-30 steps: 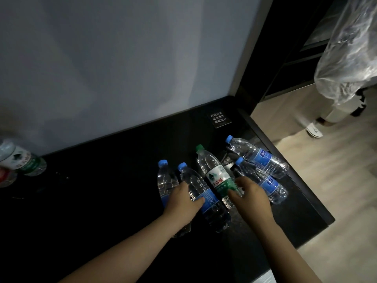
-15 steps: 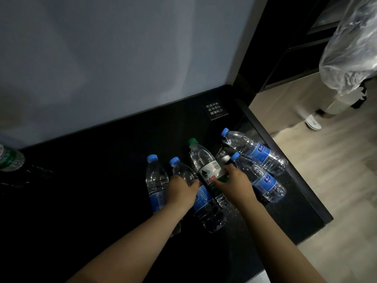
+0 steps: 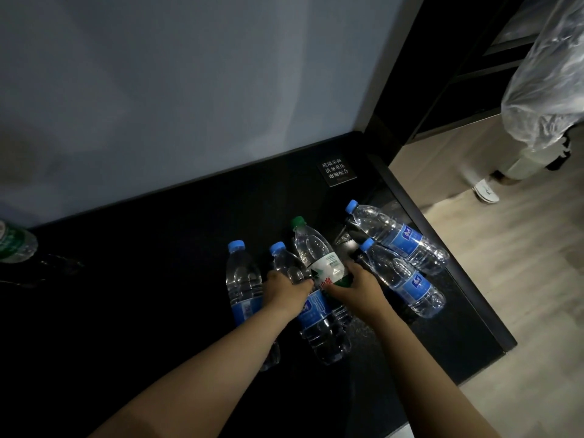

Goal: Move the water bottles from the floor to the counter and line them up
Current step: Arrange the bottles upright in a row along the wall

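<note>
On the dark surface (image 3: 142, 295), toward its right end, five water bottles lie on their sides with their caps toward the far wall. The left bottle (image 3: 243, 279), the second bottle (image 3: 316, 324) and the green-capped bottle (image 3: 316, 248) are close together and roughly parallel. The far right bottle (image 3: 398, 238) and the near right bottle (image 3: 401, 279) lie slanted, touching each other and set a little apart from the three.

The left hand (image 3: 286, 287) rests over the upper part of the second bottle, its fingers (image 3: 301, 282) curled round it in a grip. The right hand (image 3: 358, 287) holds the green-capped bottle at its label, fingers wrapped around the body. The two gripped bottles touch, the green-capped one lying partly over the second.

A sixth bottle (image 3: 14, 245), with a green label, sits alone at the far left edge of the view, well apart from the group.

The floor (image 3: 505, 295) visible to the right shows no bottles, so the carrying seems largely done, though most of the floor is out of view. What looks left is the lining up: straightening the gripped pair, squaring the slanted two into the row, and perhaps bringing over the lone bottle.
</note>
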{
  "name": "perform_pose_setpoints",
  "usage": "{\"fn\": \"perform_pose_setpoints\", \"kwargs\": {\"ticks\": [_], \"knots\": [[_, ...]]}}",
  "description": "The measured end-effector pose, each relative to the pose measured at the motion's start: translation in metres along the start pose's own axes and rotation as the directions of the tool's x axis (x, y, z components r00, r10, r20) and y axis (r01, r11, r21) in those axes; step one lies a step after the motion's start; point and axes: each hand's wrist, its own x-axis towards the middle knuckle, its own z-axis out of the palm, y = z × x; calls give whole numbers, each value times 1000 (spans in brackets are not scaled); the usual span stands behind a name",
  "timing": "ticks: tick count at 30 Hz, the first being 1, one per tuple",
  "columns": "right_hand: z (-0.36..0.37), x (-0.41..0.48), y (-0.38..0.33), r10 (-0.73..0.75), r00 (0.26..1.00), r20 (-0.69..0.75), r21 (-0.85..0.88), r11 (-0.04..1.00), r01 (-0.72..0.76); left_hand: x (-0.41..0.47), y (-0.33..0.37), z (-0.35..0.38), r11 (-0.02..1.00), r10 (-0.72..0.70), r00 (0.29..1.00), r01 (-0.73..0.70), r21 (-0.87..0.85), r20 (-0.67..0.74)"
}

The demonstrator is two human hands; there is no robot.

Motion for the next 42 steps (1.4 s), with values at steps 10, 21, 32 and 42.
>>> {"fn": "perform_pose_setpoints", "kwargs": {"ticks": [10,21,32,42], "knots": [[-2,-29,-6,-2,997,-71,151,988,13,-16,3,-38,968,233,968,-241,74,95],[-6,-77,-60,-193,976,-100,420,881,217,-62,-2,-124,951,201,978,-183,-250,49],[42,-105,-164,-465,885,-19,455,784,422,-113,-18,-232,894,270,949,-309,-325,-162],[139,-120,-243,-535,810,241,519,776,358,-149,-81,-331,867,197,895,-350,-355,-401]]}}
